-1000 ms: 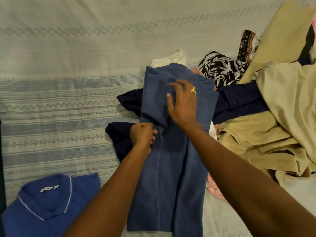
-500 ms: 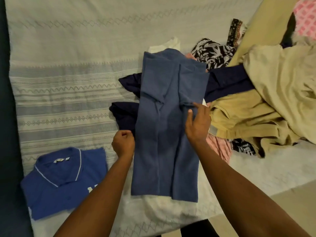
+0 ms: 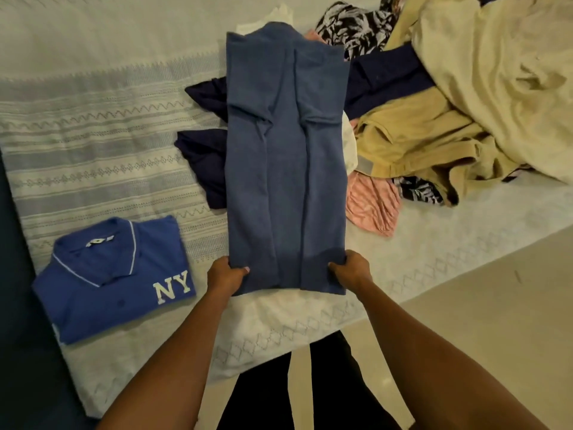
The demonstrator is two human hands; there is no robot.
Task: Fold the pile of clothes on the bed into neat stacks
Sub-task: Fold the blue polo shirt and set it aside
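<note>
Bed [image 3: 93,119] under a pale patterned cover, with a bare stretch left of the slate-blue shirt [image 3: 285,166]; near edge just below its hem, floor [image 3: 496,305] past that. Unfolded pile of clothes [image 3: 465,88] heaped right of the shirt, touching its side. Shirt folded lengthwise, flat, mid-bed. Folded NY polo [image 3: 114,280] lower left of it, apart. Left grip [image 3: 224,276] and right grip [image 3: 352,270] pinching the hem's two corners.

Left side open, right side blocked.
Bare bedspread [image 3: 93,72] at far left is passable; NY polo [image 3: 114,280] fills the near-left corner, navy cloth [image 3: 201,162] touches the blue shirt [image 3: 285,150] on its left, clothes pile [image 3: 465,103] crowds its right.
</note>
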